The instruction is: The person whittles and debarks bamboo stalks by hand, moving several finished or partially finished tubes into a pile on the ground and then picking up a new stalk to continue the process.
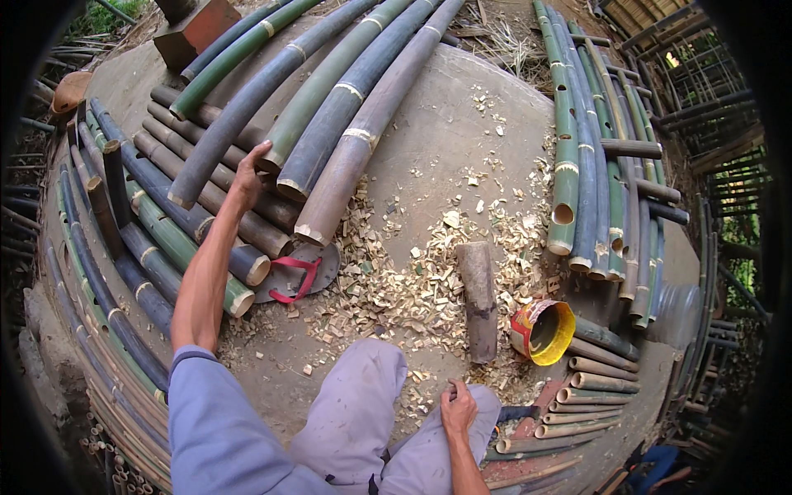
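Note:
My left hand (pixel 247 177) reaches forward and is closed at the near end of a green bamboo pole (pixel 318 103). Beside that pole, several other dark and green bamboo poles (pixel 351 157) slant away from me. My right hand (pixel 459 407) rests on my right thigh with its fingers curled in; whatever may be inside them is hidden. Ahead of it lies a short, thick wooden club (pixel 476 297) with a narrower near end. A red and yellow can (pixel 542 332) stands to the right of the club.
Pale wood chips (pixel 404 289) litter the floor ahead of me. A grey sandal with a red strap (pixel 299 279) lies at the left. Drilled bamboo poles (pixel 569 165) are stacked at the right, thinner cut ones (pixel 590 394) nearer. More bamboo (pixel 124 276) lines the left edge.

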`<state>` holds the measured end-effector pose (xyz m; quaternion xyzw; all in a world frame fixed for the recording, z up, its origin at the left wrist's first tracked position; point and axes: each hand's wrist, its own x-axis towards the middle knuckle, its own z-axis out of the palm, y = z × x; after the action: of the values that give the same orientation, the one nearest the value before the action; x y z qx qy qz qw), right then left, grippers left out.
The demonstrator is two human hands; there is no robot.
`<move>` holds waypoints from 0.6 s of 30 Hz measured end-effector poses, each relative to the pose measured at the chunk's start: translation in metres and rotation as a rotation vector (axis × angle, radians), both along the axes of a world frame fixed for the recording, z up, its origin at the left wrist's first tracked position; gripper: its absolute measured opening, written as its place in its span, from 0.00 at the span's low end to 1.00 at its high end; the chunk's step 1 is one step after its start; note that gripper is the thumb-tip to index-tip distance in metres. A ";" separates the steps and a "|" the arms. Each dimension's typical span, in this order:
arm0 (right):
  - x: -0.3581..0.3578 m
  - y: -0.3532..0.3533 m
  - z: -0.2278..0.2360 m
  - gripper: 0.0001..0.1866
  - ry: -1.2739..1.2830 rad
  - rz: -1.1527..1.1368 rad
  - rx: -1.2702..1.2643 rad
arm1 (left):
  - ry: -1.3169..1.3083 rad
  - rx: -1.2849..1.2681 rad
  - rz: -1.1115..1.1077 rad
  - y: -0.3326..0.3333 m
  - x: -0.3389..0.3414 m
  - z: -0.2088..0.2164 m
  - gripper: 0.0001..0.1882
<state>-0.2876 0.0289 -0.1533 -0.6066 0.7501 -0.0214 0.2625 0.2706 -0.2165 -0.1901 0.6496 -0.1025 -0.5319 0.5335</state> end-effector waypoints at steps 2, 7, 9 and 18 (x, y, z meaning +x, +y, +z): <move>-0.002 0.002 -0.003 0.13 -0.006 0.000 -0.004 | 0.095 -0.160 0.066 0.006 -0.020 -0.003 0.34; 0.002 0.000 -0.002 0.13 -0.021 0.024 0.006 | 0.048 -0.055 0.216 0.016 -0.025 -0.002 0.37; 0.000 -0.001 -0.001 0.13 -0.002 0.022 0.008 | 0.060 -0.031 0.254 0.013 -0.037 0.003 0.36; -0.001 -0.001 -0.004 0.13 0.042 0.052 0.029 | -0.701 0.052 -0.080 -0.003 -0.015 0.015 0.30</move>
<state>-0.2887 0.0278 -0.1573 -0.6223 0.7398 0.0090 0.2556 0.2560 -0.2195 -0.1754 0.8014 -0.2913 -0.2995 0.4279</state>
